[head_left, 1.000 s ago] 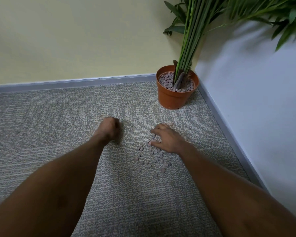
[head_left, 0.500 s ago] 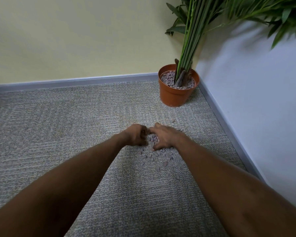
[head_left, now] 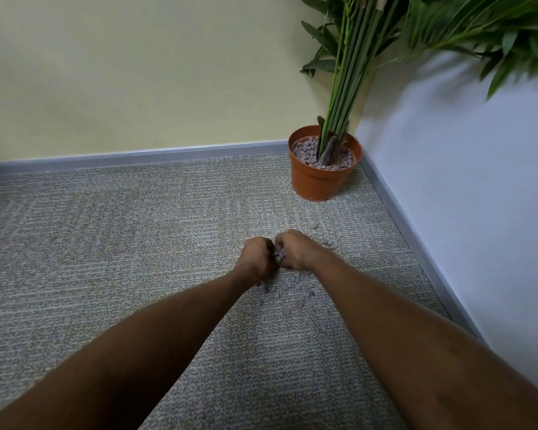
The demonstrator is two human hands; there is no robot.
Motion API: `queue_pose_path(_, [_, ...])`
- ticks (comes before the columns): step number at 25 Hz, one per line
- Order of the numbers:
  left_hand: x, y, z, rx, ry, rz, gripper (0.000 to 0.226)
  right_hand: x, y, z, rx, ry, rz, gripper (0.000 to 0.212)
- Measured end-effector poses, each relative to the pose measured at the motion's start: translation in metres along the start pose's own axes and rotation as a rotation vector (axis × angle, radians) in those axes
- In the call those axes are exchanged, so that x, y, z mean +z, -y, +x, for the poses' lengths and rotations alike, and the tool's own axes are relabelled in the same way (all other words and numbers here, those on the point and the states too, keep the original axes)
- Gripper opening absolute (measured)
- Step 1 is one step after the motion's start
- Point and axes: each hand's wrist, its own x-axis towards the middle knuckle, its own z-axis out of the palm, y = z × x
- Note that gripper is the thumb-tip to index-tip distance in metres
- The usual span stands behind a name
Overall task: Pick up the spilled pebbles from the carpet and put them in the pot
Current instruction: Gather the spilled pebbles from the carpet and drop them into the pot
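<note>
Orange pot (head_left: 320, 183) holds pebbles (head_left: 305, 150) and plant (head_left: 343, 94) | left hand (head_left: 257, 256), right hand (head_left: 294, 248): fingers clenched round spilled pebbles (head_left: 279, 255) on carpet (head_left: 137, 243)

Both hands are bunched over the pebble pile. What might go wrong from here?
The left hand and right hand cup pebbles between them; some may slip through the gap on the way to the pot. Scattered strays, including one lone pebble nearer the pot, may be missed on the speckled carpet. The stems crowd the pot's mouth, so tipped pebbles might bounce out.
</note>
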Motion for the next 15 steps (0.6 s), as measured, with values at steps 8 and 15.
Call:
queue_pose_path(8, [0.0,-0.007,0.003,-0.062,-0.081,-0.324,0.013,-0.006,-0.009,0.003,0.152,0.054,0.52,0.007])
queue_pose_path(15, [0.001,-0.016,0.004,-0.057,-0.084,-0.581,0.006,-0.006,-0.011,0.011,0.419,0.002,0.907,0.035])
